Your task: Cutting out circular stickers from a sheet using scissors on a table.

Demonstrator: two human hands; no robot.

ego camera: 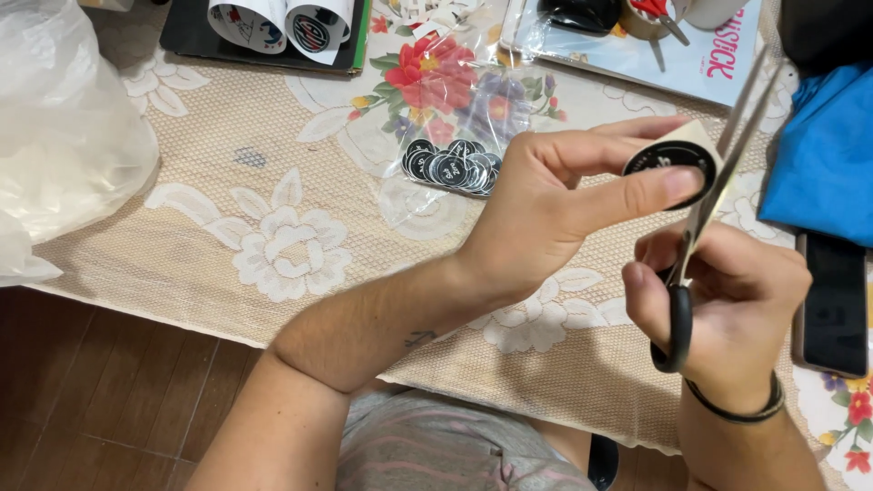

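Round black sticker point(671, 164) on white backing, trimmed with scissors point(718, 182)

Left hand point(546, 205) pinches it between thumb and fingers point(637, 193), held above the counter point(273, 245) so the blades can reach its edge; right hand point(727, 309) grips the black handles. Cut stickers fill a clear bag point(450, 168) nearby.

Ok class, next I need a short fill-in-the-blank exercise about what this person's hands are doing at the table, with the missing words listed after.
1. The right hand holds a pair of ____ with black handles.
2. The left hand pinches a round ____ sticker on pale backing paper.
3. More cut round stickers lie in a clear plastic ____.
4. The tablecloth has a ____ pattern.

Missing words: scissors; black; bag; floral
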